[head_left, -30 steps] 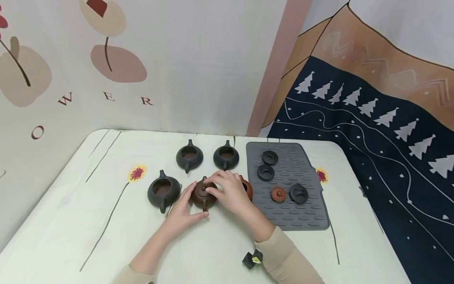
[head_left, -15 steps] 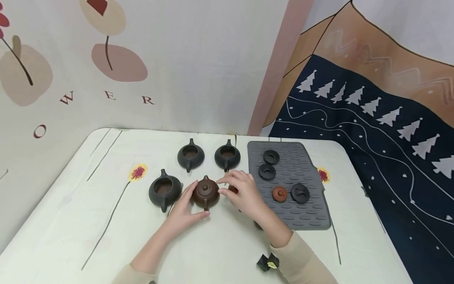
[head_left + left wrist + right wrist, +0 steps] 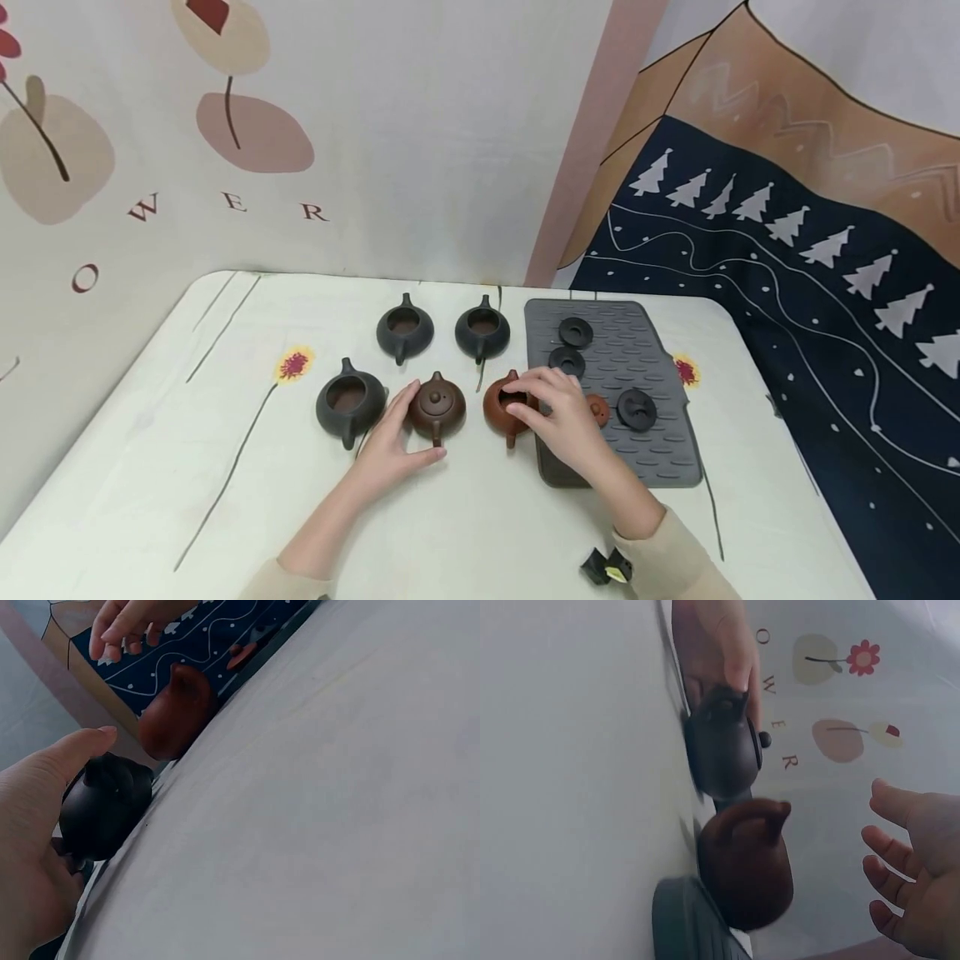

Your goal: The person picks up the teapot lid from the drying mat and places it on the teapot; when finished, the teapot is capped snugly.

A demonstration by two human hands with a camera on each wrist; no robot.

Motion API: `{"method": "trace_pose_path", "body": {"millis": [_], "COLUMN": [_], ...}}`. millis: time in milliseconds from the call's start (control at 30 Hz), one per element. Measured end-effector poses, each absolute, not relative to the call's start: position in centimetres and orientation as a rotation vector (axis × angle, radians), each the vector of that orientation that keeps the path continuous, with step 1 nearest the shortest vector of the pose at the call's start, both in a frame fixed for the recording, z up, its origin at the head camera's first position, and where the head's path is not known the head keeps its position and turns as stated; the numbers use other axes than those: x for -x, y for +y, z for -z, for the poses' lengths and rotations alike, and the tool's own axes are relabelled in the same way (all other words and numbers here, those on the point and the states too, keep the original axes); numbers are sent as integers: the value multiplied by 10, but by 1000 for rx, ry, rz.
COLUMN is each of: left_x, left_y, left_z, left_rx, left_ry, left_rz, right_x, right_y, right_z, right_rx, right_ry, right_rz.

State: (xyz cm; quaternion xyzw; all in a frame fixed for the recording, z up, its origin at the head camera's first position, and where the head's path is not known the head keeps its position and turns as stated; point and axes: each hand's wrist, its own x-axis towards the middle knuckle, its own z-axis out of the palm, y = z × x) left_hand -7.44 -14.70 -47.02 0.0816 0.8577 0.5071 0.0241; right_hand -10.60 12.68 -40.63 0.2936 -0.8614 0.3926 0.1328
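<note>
Fingers of the left hand [image 3: 384, 458]: curled round the near-left side of the brown teapot [image 3: 452, 408], thumb set apart along its near end. That pot stands upright on the tablecloth [image 3: 450, 533], lid on. Fingers of the right hand [image 3: 567, 421]: spread and curved, holding nothing, raised over the reddish teapot [image 3: 495, 408]; this pot, open-topped, stands just right of the brown one, apart from it.

Also present, as I see from here: three dark open teapots, two in the back row (back left pot [image 3: 387, 337]; back right pot [image 3: 467, 339]) and one left of the left hand (front left pot [image 3: 327, 412]). Grey mat [image 3: 660, 467], at the right, bearing four lids: two black ring-like lids near its far end (upper [image 3: 576, 332]; lower [image 3: 567, 362]), one orange lid [image 3: 599, 409], partly hidden by the right hand, and one larger black lid [image 3: 637, 409] beside it.
</note>
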Motion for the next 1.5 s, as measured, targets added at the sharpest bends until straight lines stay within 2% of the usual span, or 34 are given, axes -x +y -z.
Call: {"method": "trace_pose_path", "body": {"millis": [467,833,1133,1500], "left_x": [69,67,70,83], "left_y": [-139,-121,-94,-67], "left_z": [450,430,422,431], "left_rx": [-296,-424,-468,-565], "left_ry": [2666,2586,2524,2511], "left_rz": [-1654,-1742,-1712,-1683], "right_x": [104,111,118,123], "right_y": [187,226,241,249], "right_z": [415,422,430,440], "right_rx": [-700,-644,-625,-629], "right_ry": [-2600,-2666,-2725,-2777], "right_rz": [-1049,-1033,-1048,-985]}}
